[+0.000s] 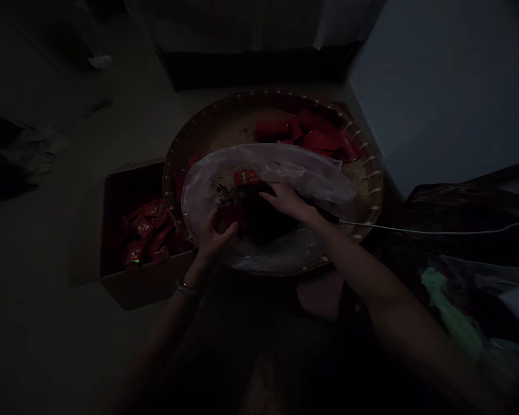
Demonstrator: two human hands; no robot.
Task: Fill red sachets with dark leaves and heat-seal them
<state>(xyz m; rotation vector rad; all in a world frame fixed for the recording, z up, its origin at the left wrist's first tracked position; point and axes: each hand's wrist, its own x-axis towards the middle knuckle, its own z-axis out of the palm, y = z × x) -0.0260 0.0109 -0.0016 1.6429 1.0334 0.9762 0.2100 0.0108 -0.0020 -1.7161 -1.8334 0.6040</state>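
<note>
The picture is very dark. My right hand (288,202) lies over the top of a black corded device (270,222), thumb and fingers curled against it; its exact kind I cannot make out. At its left side, my left hand (214,235) grips a small red packet (233,214) between thumb and fingers, close against the device. Another red packet (246,177) with a bright green mark shows just beyond the device. Beneath both hands a clear plastic sheet or bag (324,173) covers the front of a round woven bamboo tray (374,173). Dark loose bits are scattered on the plastic.
More red packets (315,135) are piled at the tray's far right. A cardboard box (145,288) at the left holds several filled red packets (145,227). A white cord (432,231) runs right from the device. Bags and a green item (450,311) lie at right.
</note>
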